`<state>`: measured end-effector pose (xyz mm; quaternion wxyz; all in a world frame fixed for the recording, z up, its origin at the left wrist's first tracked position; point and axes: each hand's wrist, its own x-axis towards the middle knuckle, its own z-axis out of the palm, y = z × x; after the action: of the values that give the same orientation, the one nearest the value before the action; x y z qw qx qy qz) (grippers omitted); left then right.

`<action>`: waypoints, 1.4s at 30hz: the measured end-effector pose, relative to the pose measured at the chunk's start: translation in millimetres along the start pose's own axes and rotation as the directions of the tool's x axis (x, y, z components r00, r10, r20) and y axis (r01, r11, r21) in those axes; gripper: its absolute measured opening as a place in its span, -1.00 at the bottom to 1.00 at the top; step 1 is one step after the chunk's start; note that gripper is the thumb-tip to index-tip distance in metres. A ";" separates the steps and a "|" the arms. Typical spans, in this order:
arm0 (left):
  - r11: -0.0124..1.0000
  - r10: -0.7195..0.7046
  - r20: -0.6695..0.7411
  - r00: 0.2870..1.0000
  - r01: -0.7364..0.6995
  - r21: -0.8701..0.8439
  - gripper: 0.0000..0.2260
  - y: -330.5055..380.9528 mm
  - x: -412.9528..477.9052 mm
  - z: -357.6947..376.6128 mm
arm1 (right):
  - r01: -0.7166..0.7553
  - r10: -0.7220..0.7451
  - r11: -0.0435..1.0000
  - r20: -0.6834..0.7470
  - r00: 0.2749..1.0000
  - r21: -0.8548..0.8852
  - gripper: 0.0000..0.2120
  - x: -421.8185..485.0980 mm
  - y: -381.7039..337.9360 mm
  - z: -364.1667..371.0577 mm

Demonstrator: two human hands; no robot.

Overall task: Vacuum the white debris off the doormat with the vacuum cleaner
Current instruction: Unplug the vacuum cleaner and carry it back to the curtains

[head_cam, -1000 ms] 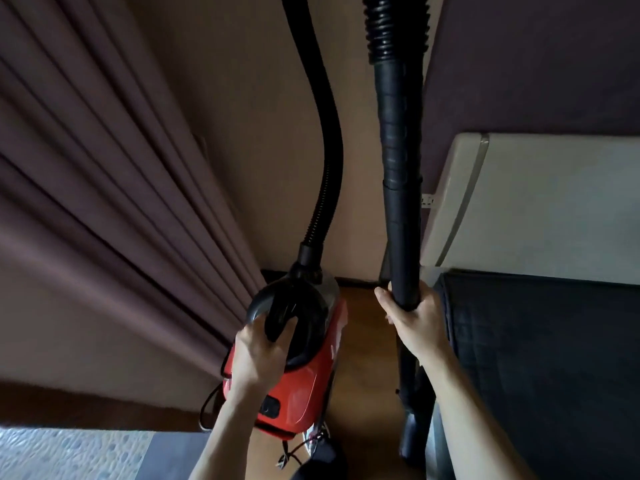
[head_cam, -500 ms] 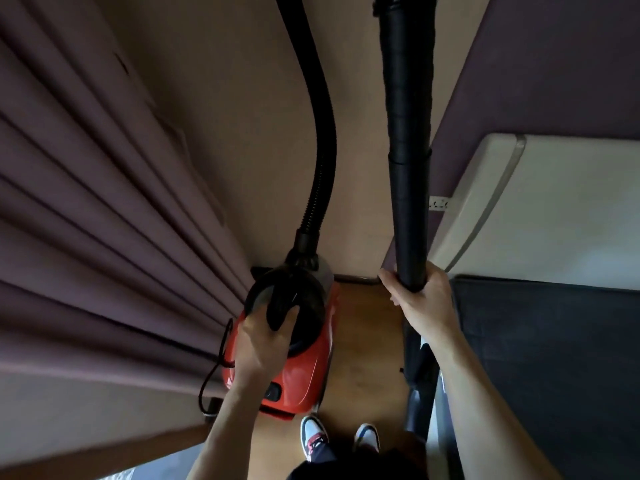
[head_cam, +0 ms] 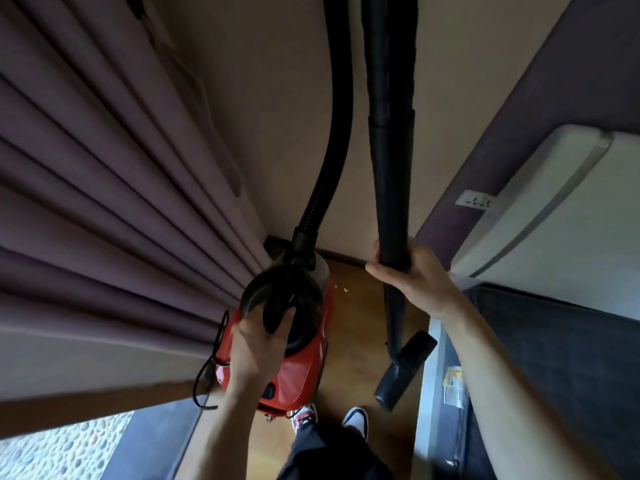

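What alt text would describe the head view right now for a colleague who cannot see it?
Seen from above, a left hand grips the black carry handle of a red canister vacuum cleaner, while the right hand holds its upright black plastic wand. Mauve pleated curtains hang left; two sneakers stand on wood floor.
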<state>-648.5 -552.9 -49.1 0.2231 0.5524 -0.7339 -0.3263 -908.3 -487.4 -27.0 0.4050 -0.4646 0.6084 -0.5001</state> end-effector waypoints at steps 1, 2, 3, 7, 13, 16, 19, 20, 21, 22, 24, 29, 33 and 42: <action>1.000 -0.017 -0.008 1.000 0.016 -0.004 -0.65 -5.4 0.4 6.5 | 0.011 -0.011 1.000 0.008 1.000 -0.022 -0.87 7.9 6.5 0.1; 0.999 -0.033 -0.014 0.999 0.033 -0.009 -0.66 -13.0 1.6 14.0 | 0.020 -0.019 0.999 0.009 1.000 -0.047 -0.86 15.8 15.1 0.9; 0.998 -0.054 -0.014 0.998 0.053 -0.012 -0.67 -22.1 2.9 22.3 | 0.023 -0.022 0.997 0.010 1.000 -0.072 -0.86 23.3 25.8 1.8; 0.995 -0.094 -0.015 0.995 0.094 -0.012 -0.69 -65.4 8.9 63.4 | 0.019 -0.028 0.990 -0.062 0.998 -0.142 -0.85 49.8 85.3 8.5; 0.986 -0.167 0.064 0.984 0.167 0.008 -0.67 -145.5 17.4 144.0 | 0.029 -0.068 0.986 -0.240 0.968 -0.164 -0.82 83.5 180.3 29.9; 0.984 -0.181 0.095 0.979 0.180 0.020 -0.65 -189.3 28.8 189.4 | 0.063 -0.111 0.986 -0.333 0.936 -0.154 -0.82 102.8 227.9 39.2; 0.986 -0.167 0.125 0.978 0.164 0.035 -0.67 -231.6 41.2 238.8 | 0.091 -0.132 0.988 -0.386 0.913 -0.124 -0.84 124.6 276.2 44.0; 0.988 -0.151 0.136 0.979 0.147 0.035 -0.68 -245.7 44.4 256.7 | 0.092 -0.131 0.989 -0.410 0.903 -0.114 -0.84 131.1 292.2 44.4; 0.991 -0.132 0.146 0.980 0.129 0.030 -0.69 -259.2 47.8 274.3 | 0.091 -0.127 0.991 -0.443 0.887 -0.102 -0.80 137.5 307.6 44.6; 0.994 -0.114 0.153 0.982 0.112 0.021 -0.68 -273.1 51.8 292.5 | 0.102 -0.134 0.991 -0.475 0.870 -0.092 -0.75 144.2 321.5 44.7; 0.994 -0.111 0.175 0.978 0.107 0.035 -0.66 -295.9 62.1 326.5 | 0.144 -0.175 0.985 -0.504 0.846 -0.099 -0.71 156.1 347.0 46.5; 0.983 -0.181 0.229 0.956 0.183 0.012 -0.71 -337.8 80.7 401.9 | 0.231 -0.255 0.966 -0.564 0.785 -0.116 -0.81 179.4 407.0 54.4; 0.976 -0.188 0.253 0.949 0.209 -0.056 -0.71 -374.4 88.5 456.0 | 0.294 -0.267 0.953 -0.648 0.713 -0.069 -0.77 189.4 446.6 53.4; 0.978 -0.150 0.326 0.933 0.189 -0.091 -0.63 -405.3 93.9 507.5 | 0.374 -0.286 0.927 -0.708 0.646 -0.033 -0.78 212.5 465.6 51.0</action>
<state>-755.3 -596.4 -695.1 0.1063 0.5396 -0.6884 -0.4728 -985.1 -673.7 -500.2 0.0716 -0.3184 0.5906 -0.7380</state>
